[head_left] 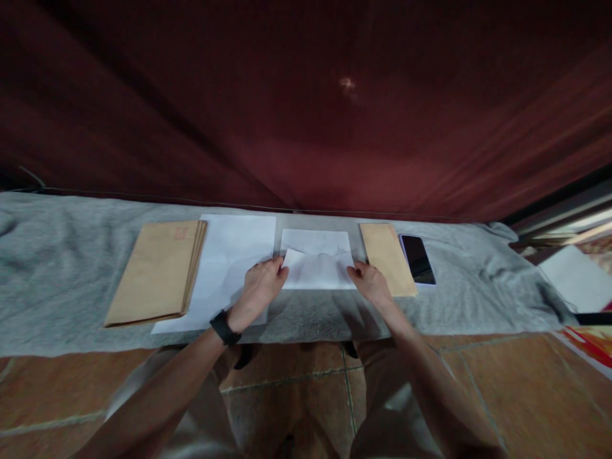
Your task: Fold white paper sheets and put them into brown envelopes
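Over grey cloth (478, 271) above tiles (530, 382), beside red fabric (306, 127), left fingers (278, 264) and right fingers (359, 271) pinch white paper (318, 274).

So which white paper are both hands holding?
The smaller white paper, held at its sides by the left hand and right hand; the larger white paper lies partly under the envelope stack.

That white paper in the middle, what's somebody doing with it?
A person is holding the white paper at its two sides, with the left hand and the right hand. It looks partly folded. On the left, a pile of big brown envelopes lies partly over a larger white sheet. On the right are a narrower brown envelope and a phone.
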`<state>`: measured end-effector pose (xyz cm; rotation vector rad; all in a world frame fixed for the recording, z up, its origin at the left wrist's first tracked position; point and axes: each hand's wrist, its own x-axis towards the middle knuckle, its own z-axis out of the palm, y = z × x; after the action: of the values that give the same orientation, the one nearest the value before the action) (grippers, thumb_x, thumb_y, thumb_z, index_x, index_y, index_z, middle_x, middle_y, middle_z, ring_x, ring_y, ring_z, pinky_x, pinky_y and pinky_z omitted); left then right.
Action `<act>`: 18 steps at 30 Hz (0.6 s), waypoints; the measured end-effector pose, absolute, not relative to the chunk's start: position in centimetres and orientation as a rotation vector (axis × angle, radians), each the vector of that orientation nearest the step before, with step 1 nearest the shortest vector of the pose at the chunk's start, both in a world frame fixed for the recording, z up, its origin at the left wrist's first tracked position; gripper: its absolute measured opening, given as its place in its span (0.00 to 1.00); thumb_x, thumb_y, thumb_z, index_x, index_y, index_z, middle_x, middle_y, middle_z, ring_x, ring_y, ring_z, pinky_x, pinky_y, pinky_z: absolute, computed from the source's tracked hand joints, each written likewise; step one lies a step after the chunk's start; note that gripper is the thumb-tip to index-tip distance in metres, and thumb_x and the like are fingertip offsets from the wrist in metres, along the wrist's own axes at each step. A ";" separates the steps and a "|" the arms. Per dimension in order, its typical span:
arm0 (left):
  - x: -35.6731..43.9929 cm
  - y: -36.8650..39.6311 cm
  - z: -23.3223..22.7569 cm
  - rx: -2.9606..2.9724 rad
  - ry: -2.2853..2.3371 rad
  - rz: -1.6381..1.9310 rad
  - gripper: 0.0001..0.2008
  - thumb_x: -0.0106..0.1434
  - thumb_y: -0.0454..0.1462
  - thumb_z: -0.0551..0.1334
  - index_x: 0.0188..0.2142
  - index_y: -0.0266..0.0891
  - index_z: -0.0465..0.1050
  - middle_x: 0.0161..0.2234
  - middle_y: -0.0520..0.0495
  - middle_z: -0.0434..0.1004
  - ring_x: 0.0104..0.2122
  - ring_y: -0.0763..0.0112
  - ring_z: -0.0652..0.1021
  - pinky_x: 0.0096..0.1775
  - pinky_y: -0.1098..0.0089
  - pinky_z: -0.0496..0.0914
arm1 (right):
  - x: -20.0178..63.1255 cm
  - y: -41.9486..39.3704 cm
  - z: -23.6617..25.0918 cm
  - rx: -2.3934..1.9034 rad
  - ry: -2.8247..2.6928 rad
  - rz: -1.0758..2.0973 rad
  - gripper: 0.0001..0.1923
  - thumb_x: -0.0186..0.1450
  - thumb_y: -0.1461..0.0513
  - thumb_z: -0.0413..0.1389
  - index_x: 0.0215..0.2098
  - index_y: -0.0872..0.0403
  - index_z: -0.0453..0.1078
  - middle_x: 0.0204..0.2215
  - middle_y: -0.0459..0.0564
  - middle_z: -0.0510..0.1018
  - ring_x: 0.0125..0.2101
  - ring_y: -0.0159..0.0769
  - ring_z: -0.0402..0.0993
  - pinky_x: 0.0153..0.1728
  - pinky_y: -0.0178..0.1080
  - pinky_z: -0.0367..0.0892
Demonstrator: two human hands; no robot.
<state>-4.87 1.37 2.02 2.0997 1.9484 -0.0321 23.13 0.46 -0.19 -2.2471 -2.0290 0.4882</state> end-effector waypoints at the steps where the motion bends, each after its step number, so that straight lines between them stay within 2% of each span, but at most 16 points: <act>1: -4.8 1.4 2.0 2.097 1.964 -0.045 0.15 0.72 0.41 0.53 0.49 0.41 0.75 0.44 0.41 0.84 0.44 0.58 0.82 0.46 0.64 0.72 | 22.9 0.6 0.0 -2.289 -2.037 0.484 0.15 0.74 0.54 0.51 0.38 0.51 0.76 0.33 0.51 0.83 0.35 0.39 0.79 0.32 0.35 0.60; 7: -4.3 1.8 1.8 2.106 2.016 -0.076 0.17 0.73 0.40 0.50 0.51 0.40 0.75 0.44 0.41 0.84 0.45 0.59 0.82 0.47 0.64 0.73 | 22.2 1.1 0.8 -2.424 -2.048 0.477 0.18 0.75 0.52 0.48 0.43 0.51 0.77 0.39 0.54 0.84 0.42 0.40 0.81 0.36 0.34 0.62; 18: -3.4 2.6 1.8 2.145 2.053 -0.058 0.21 0.73 0.38 0.47 0.58 0.35 0.71 0.42 0.35 0.83 0.44 0.54 0.83 0.45 0.60 0.74 | 21.4 1.7 0.7 -2.475 -2.048 0.384 0.20 0.76 0.52 0.46 0.49 0.53 0.77 0.41 0.57 0.85 0.44 0.41 0.82 0.41 0.35 0.67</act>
<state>-3.43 2.55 1.85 2.1446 2.0528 -0.0579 21.45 1.65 0.66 -2.4747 -2.0476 0.3841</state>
